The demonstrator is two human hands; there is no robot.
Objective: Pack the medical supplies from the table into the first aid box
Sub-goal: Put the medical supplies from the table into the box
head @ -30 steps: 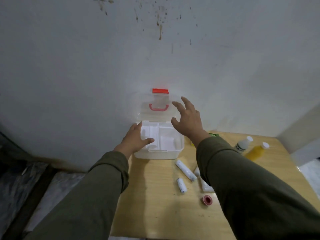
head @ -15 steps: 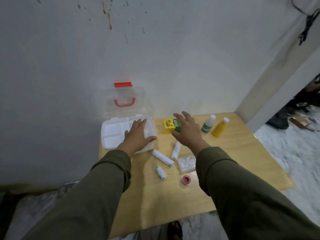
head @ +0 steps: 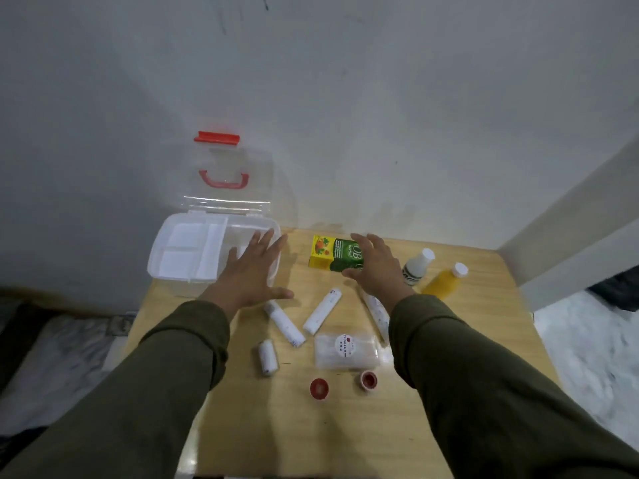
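Observation:
The white first aid box (head: 179, 252) stands open at the table's back left, its clear lid (head: 224, 174) with red handle leaning on the wall. My left hand (head: 250, 274) is flat, fingers spread, over the box's right front corner. My right hand (head: 375, 267) hovers open over a yellow-green carton (head: 326, 254), holding nothing. Several white bandage rolls (head: 321, 311) lie in the middle, one partly under my right wrist. A clear packet (head: 345, 350), two red tape rolls (head: 320, 388), a white bottle (head: 416, 267) and a yellow bottle (head: 442, 280) also lie on the table.
The wooden table (head: 484, 323) stands against a grey wall in a corner. Its right and front edges drop to a pale floor. Dark bedding lies on the floor to the left.
The view has swung right and down, showing more of the table. My right hand moved from the box lid down to the yellow-green carton. My left hand stays at the box.

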